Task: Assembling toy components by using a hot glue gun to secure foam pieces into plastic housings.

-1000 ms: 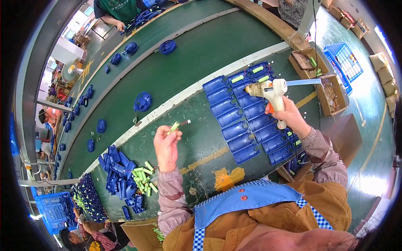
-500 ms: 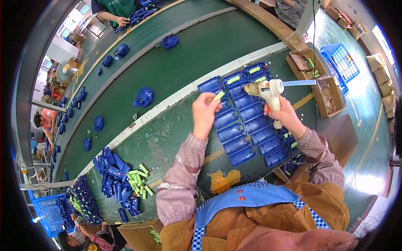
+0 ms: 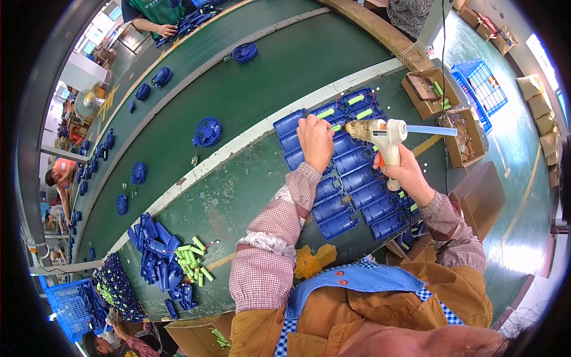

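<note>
My right hand [image 3: 409, 174] is wrapped round the handle of a white hot glue gun [image 3: 389, 138] with a pale blue glue stick out of its back. The gun's brownish nozzle points left, close to my left hand [image 3: 316, 143]. That hand is closed over the rows, its fingertips at a light green battery [image 3: 335, 128] lying in a blue plastic shell. Both hands are above rows of blue half-round shells [image 3: 358, 178]. Several far shells hold green batteries [image 3: 355, 100]. My left palm and fingers hide some shells beneath them.
A pile of blue shells [image 3: 156, 247] and loose green batteries [image 3: 191, 259] lies on the left of the table. Blue round fan parts [image 3: 208, 131] sit on the green conveyor [image 3: 267, 77]. Cardboard boxes [image 3: 463, 140] stand at right; a person's hand [image 3: 166, 30] works across the belt.
My left hand has moved right and down over the shells with the green battery, now beside the nozzle. The glue gun has shifted slightly. Fan parts on the conveyor have moved a little.
</note>
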`<state>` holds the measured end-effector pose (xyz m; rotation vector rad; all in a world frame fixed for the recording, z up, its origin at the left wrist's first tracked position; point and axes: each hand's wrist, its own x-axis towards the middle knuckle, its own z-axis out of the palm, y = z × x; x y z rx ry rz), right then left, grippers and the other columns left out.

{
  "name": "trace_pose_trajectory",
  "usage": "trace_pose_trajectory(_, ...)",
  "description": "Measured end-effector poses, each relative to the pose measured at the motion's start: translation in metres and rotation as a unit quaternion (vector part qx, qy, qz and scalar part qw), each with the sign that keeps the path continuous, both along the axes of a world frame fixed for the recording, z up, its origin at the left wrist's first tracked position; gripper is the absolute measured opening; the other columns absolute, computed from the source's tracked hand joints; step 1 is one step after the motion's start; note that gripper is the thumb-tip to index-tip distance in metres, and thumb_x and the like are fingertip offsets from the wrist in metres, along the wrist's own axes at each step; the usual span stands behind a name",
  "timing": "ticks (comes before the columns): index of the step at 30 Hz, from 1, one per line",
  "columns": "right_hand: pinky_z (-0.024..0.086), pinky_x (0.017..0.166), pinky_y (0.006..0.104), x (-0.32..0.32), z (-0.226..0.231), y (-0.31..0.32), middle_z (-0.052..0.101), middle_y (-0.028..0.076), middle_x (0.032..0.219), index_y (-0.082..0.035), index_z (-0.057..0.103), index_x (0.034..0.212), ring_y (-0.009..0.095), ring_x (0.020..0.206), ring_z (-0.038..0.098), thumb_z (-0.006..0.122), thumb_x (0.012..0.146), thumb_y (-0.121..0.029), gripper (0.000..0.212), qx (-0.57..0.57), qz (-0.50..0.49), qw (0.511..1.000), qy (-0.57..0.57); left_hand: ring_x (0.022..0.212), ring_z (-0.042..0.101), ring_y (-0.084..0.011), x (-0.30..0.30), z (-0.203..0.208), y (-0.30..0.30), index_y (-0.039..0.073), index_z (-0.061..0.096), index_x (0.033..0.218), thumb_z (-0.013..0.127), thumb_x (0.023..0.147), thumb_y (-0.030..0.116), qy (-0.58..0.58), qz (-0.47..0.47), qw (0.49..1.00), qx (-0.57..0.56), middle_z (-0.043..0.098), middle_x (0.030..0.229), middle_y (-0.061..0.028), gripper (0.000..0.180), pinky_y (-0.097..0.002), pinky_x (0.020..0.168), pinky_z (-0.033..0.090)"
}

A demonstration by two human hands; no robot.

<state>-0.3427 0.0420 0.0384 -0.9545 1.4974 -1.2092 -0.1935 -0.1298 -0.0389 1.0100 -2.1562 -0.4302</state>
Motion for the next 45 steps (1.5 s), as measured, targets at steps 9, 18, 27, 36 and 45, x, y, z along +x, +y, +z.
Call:
trace_pose_trajectory(9,0.046,0.074,0.0274,0.001,-0.004,-0.013,0.059,0.005,0.088,0.001,0.05,0.102,0.014,0.081,0.057,0.056,0.07,0.002,0.032,-0.001,0.015,0.998,0.06,0.089,0.047,-0.0282,0.0,-0.002,-0.001,0.007,0.065,0.074,0.074,0.064,0.005,-0.008,-0.001,1.0,0.02,0.052,0.089,-0.008,0.014,-0.0404,0.075,0.037)
trace_pose_trajectory(18,0.044,0.066,0.024,0.006,-0.009,-0.003,0.058,0.0,0.083,-0.004,0.054,0.093,0.009,0.073,0.053,0.062,0.071,0.0,0.023,-0.035,0.012,0.998,0.056,0.089,0.05,-0.0307,0.035,0.021,0.008,0.009,0.064,0.086,0.074,0.066,0.009,0.027,0.017,0.999,0.007,0.055,0.09,-0.0096,0.022,-0.0421,0.075,0.04)
trace_pose_trajectory(27,0.042,0.088,0.0285,-0.001,0.001,0.002,0.061,0.009,0.102,0.004,0.053,0.112,0.017,0.099,0.058,0.05,0.073,0.0,0.039,0.013,-0.004,0.996,0.085,0.08,0.06,-0.0302,0.243,0.038,0.046,0.005,0.064,0.089,0.063,0.069,-0.002,-0.053,0.207,0.976,-0.026,0.063,0.082,-0.012,0.021,-0.0391,0.074,0.048)
trace_pose_trajectory(36,0.043,0.076,0.0238,0.003,0.001,0.001,0.062,0.007,0.102,0.002,0.053,0.114,0.014,0.095,0.058,0.051,0.074,-0.003,0.041,0.002,-0.013,0.998,0.063,0.084,0.06,-0.0358,0.372,0.008,0.082,0.005,0.062,0.09,0.064,0.068,0.002,-0.268,0.433,0.86,0.044,0.062,0.087,-0.0171,0.023,-0.046,0.073,0.047)
trace_pose_trajectory(45,0.045,0.084,0.0275,0.009,0.005,0.003,0.062,0.007,0.098,0.002,0.054,0.107,0.015,0.093,0.059,0.055,0.07,0.003,0.037,-0.017,0.011,1.0,-0.002,0.076,0.058,-0.0117,0.326,0.069,0.079,0.003,0.056,0.101,0.049,0.088,-0.005,0.339,0.215,0.876,0.269,0.06,0.094,-0.0061,0.018,-0.0216,0.065,0.046)
